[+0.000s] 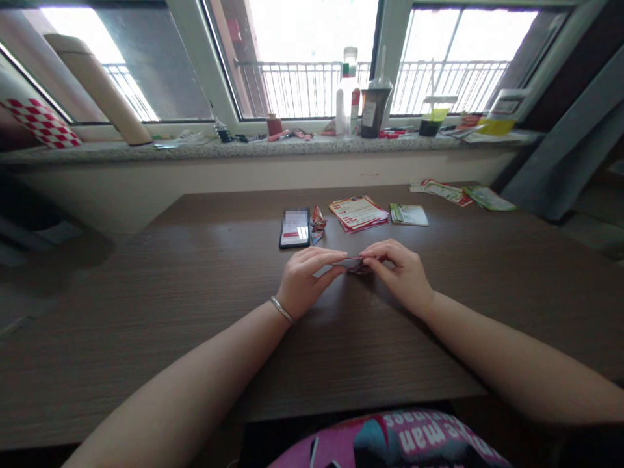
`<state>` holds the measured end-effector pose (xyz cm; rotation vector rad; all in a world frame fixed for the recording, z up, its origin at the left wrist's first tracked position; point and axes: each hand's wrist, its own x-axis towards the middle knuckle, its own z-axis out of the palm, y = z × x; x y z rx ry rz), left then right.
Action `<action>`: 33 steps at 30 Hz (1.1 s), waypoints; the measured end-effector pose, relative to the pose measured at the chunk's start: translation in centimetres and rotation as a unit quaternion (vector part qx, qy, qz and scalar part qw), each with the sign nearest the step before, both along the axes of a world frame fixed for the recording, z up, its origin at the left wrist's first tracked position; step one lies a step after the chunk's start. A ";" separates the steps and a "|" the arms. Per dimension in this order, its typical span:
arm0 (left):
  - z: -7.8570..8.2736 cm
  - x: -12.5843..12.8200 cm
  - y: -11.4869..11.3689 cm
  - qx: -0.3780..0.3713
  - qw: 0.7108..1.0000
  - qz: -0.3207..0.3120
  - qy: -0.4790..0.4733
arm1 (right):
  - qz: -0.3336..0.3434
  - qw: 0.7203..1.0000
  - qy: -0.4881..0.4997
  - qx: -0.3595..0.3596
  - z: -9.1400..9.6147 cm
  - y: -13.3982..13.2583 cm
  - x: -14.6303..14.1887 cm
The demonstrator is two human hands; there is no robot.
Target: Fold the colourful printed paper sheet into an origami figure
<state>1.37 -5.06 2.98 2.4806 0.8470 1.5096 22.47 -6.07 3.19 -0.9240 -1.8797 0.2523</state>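
Both my hands meet above the middle of the table around a small, thin folded piece [359, 267] that looks like paper. It is seen nearly edge-on, with a pinkish upper edge and a darker underside. My left hand [308, 276], with a silver bangle at the wrist, has straight fingers over its left end and the thumb below. At the right end, my right hand [398, 270] pinches it between thumb and curled fingers. Just beyond my left hand lie a phone [295, 229] with a lit screen and a crumpled, colourful folded piece [318, 224].
A stack of red-edged printed cards [358, 213] lies ahead, beside a smaller green-and-white stack [409, 214]. More printed strips [447, 192] are at the table's [195, 279] far right. The windowsill [185, 153] carries bottles, a dark drink cup [374, 110] and a tall beige cylinder [100, 91].
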 end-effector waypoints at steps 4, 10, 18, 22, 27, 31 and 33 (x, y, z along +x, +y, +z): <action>-0.2 0.3 -0.3 -0.049 0.999 0.009 -0.019 | -0.003 1.000 0.011 -0.005 0.0 -0.1 -0.2; -0.4 0.4 -0.3 -0.077 0.996 0.006 -0.042 | 0.004 1.000 -0.003 0.016 0.0 0.0 -0.3; -0.6 0.6 -0.2 -0.084 0.996 0.006 -0.039 | 0.004 0.998 -0.038 0.040 0.2 -0.1 -0.2; -0.5 0.7 -0.1 -0.079 0.997 0.006 -0.017 | 0.015 0.996 -0.057 0.060 0.3 -0.1 -0.2; -0.5 0.7 0.1 -0.083 0.996 0.013 -0.007 | 0.013 0.995 -0.064 0.073 0.0 0.2 -0.1; -0.7 0.7 0.2 -0.080 0.997 0.011 -0.010 | 0.011 0.994 -0.077 0.077 -0.2 0.4 -0.2; -0.8 0.7 0.3 -0.078 0.997 0.008 -0.001 | 0.016 0.994 -0.083 0.073 -0.2 0.4 -0.3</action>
